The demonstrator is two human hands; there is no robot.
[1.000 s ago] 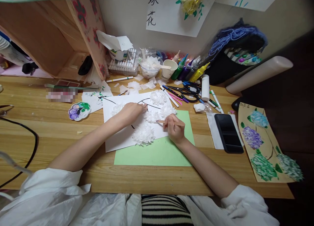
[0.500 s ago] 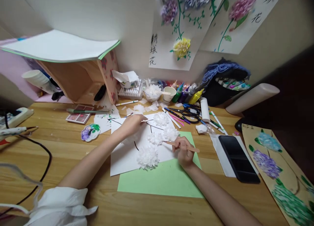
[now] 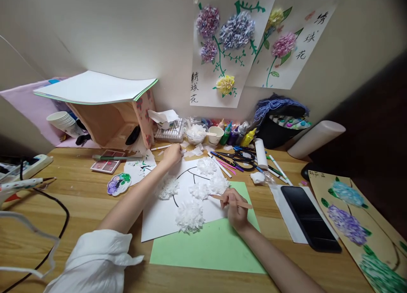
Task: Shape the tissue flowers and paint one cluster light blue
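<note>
My right hand (image 3: pixel 235 206) is closed round a wooden craft stick (image 3: pixel 246 205), whose tip points left at a small ruffled white paper flower (image 3: pixel 199 190). This flower is on a white sheet (image 3: pixel 155 225) with black drawn branches and several other white paper flowers, one large one (image 3: pixel 190 216) near its lower edge. Beyond the sheet's far edge, my left hand (image 3: pixel 172 155) reaches to loose white paper pieces (image 3: pixel 197 150). Its fingers look curled, and whatever is between them is hidden behind the hand.
A green sheet (image 3: pixel 203 250) lies under the white one. Behind are a bowl of white paper bits (image 3: pixel 196 134), a paper cup (image 3: pixel 215 135), paint bottles (image 3: pixel 233 136), scissors (image 3: pixel 241 156) and markers. A phone (image 3: pixel 310 219) lies right, a painted palette (image 3: pixel 118 184) left.
The view has tilted up, showing more of the wall pictures. My left hand has moved from over the white sheet to the paper pieces beyond it. My right hand keeps the craft stick near the flower.
</note>
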